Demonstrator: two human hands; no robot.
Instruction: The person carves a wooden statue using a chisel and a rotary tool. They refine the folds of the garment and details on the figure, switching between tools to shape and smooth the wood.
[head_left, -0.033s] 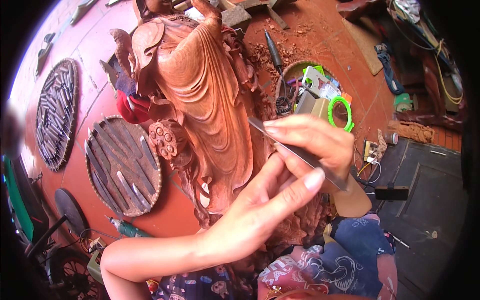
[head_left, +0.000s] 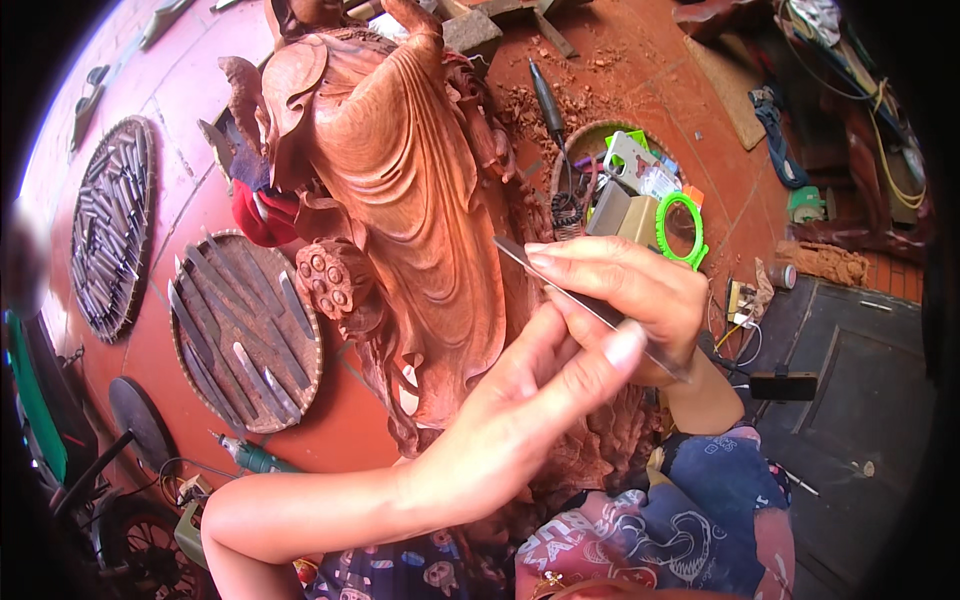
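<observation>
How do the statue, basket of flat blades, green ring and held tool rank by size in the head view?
1. Statue
2. Basket of flat blades
3. Green ring, held tool: unsure; the tool is longer but thin and partly covered.

One head-worn fisheye looks down from close above.

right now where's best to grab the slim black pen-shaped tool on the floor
Probably the thick middle of the slim black tool, from the right: narrow tip points away, black cord trails nearer, and the reddish carved wooden statue sits left.
</observation>
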